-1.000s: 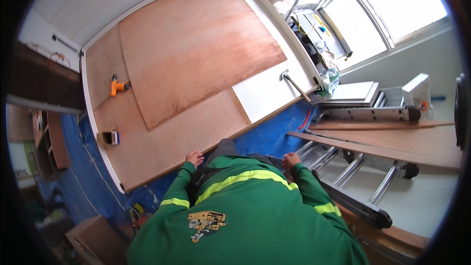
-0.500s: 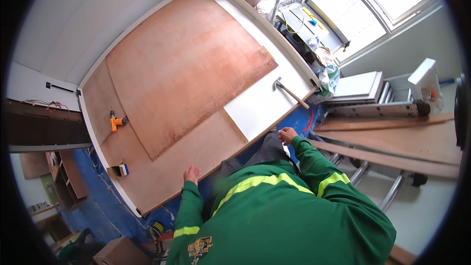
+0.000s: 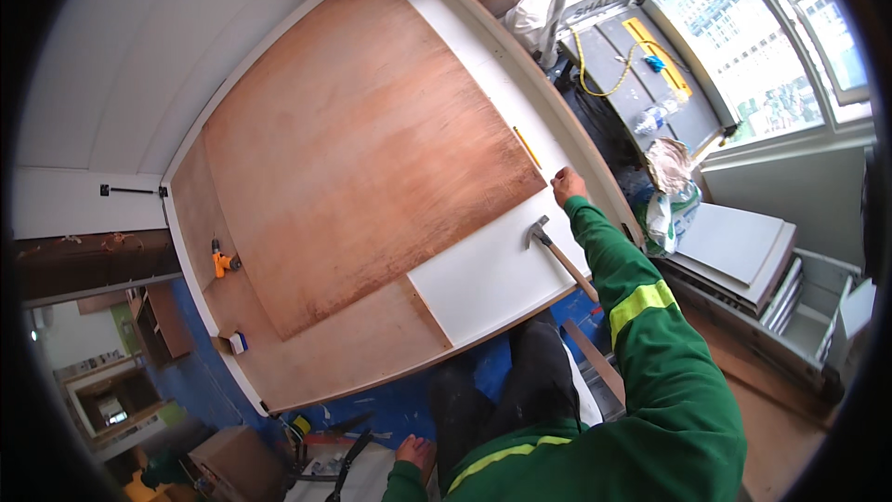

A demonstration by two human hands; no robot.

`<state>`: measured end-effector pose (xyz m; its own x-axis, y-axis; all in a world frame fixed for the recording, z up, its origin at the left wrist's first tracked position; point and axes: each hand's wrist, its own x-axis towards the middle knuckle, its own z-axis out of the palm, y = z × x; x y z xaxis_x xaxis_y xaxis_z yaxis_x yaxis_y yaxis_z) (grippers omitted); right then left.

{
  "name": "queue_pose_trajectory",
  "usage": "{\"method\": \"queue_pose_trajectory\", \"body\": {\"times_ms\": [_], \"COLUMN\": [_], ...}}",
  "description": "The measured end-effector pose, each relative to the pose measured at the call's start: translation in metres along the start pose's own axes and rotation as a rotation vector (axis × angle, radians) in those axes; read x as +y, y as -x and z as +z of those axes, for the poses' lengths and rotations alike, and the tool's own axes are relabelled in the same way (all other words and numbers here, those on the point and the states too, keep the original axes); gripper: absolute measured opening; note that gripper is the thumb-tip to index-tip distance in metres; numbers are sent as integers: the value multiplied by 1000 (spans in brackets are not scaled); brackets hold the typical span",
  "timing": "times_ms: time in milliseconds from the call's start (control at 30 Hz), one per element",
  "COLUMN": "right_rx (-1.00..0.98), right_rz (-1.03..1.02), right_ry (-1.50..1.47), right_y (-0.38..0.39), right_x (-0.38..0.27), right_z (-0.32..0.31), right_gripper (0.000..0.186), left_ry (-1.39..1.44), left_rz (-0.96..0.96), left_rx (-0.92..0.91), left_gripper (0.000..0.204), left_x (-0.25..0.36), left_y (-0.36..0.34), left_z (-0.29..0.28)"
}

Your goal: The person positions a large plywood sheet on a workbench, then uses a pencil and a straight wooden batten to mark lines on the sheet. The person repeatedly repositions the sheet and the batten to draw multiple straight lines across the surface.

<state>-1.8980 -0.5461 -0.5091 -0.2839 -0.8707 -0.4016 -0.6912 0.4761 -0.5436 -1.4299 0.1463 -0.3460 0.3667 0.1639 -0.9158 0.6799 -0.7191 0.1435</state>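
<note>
My right hand [image 3: 569, 186] is stretched out over the white panel [image 3: 492, 279], close to the corner of a large reddish plywood sheet [image 3: 372, 149]. Its fingers are curled closed, and what they hold, if anything, is hidden. Just beyond it a yellow pencil [image 3: 527, 147] lies along the sheet's edge. A claw hammer [image 3: 562, 256] rests nearer to me, its handle passing over the panel's front edge below my right forearm. Low in the picture, my left hand [image 3: 414, 451] hangs beside my leg, fingers loosely apart and holding nothing I can see.
An orange cordless drill [image 3: 223, 262] and a small box [image 3: 238, 343] lie on the left boards. Blue sheeting [image 3: 372, 406] covers the floor in front. At right stand a table saw [image 3: 632, 65], a plastic sack [image 3: 671, 214] and stacked white boards [image 3: 734, 242]. A cardboard box [image 3: 240, 465] sits lower left.
My right hand has reached forward and right, from by my leg to the sheet's corner. My left hand has dropped back from the front edge. The view has shifted toward the window.
</note>
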Motion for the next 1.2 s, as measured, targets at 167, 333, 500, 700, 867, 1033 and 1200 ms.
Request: {"method": "queue_pose_trajectory", "body": {"times_ms": [167, 333, 500, 700, 867, 1033, 1200], "right_rx": [-57, -40, -237, -203, -287, -275, -125], "right_rz": [-28, -135, -296, -289, -199, -328, -466], "right_ry": [62, 179, 42, 32, -51, 63, 118], "right_y": [-69, -99, -117, -120, -127, -132, -115], "right_x": [-12, 7, 11, 31, 35, 32, 13], "right_z": [34, 61, 58, 55, 48, 50, 74], "right_gripper": [32, 27, 21, 23, 28, 26, 25], "left_ry": [163, 432, 774, 880, 872, 840, 745], "left_rz": [104, 85, 56, -183, -61, 94, 388], "left_rx": [-165, -361, -524, -287, -405, -407, -618], "left_gripper": [67, 91, 112, 102, 93, 82, 63], "left_x": [44, 144, 234, 287, 276, 278, 289], "left_y": [-20, -53, -101, -99, -104, -70, 14], "left_z": [167, 369, 484, 540, 529, 510, 434]}}
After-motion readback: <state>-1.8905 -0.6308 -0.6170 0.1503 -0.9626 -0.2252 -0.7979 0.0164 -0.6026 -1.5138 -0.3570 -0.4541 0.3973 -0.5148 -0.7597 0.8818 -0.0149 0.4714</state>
